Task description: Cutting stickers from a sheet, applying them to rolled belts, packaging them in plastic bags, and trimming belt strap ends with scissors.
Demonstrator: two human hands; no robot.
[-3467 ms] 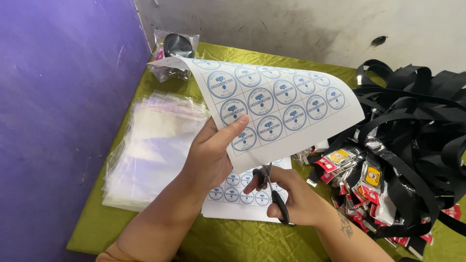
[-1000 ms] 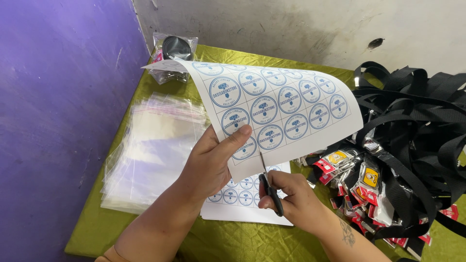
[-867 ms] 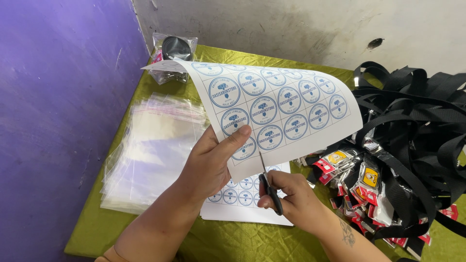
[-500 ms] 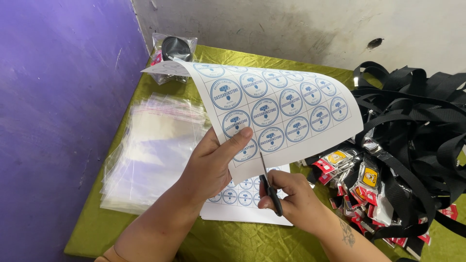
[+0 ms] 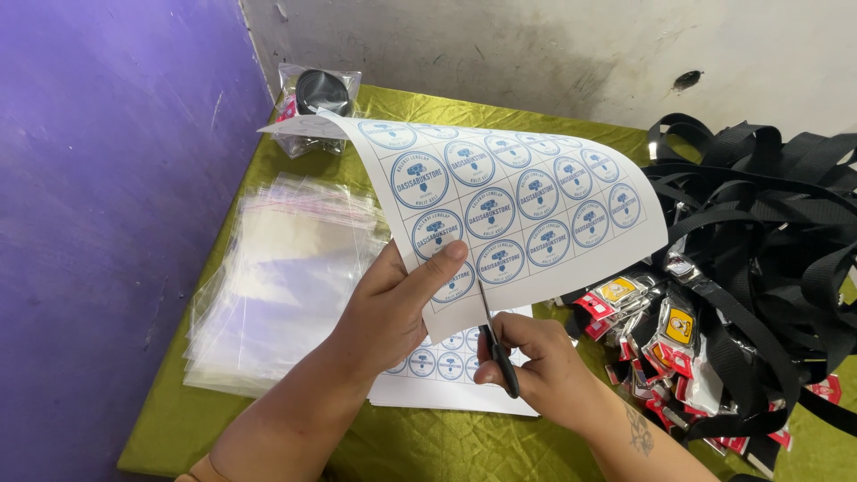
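Holding a white paper sheet printed with rows of round blue-and-white stickers (image 5: 527, 214) up off the surface, our left hand (image 5: 393, 308) pinches its lower left corner, thumb on the printed face and fingers behind, so the sheet arches toward 12 o'clock and its bottom edge stays taut for cutting. Our right hand (image 5: 536, 366) is closed through the handles of a pair of black-handled scissors (image 5: 494, 344), blades pointing up toward 12 and biting into the sheet's bottom edge just right of the left thumb, between two sticker columns.

Under both hands a second flat sheet of the same round stickers (image 5: 446, 379) lies on the olive-green crinkled cloth surface (image 5: 428, 446). At 9 o'clock a stack of clear plastic zip bags (image 5: 277, 286) sits close to the purple wall (image 5: 107, 223), little room that side. At 3 o'clock a heap of red-and-yellow carded buckles in plastic packets (image 5: 661, 339) lies against a tangle of black webbing straps (image 5: 768, 250), crowding the right hand's elbow side. At 11 o'clock, far corner, a black round object in a clear wrapper (image 5: 320, 98) rests near the grey wall (image 5: 536, 54). Open room mainly toward 6 o'clock on the near cloth, and in the air above, where the sheet is raised.
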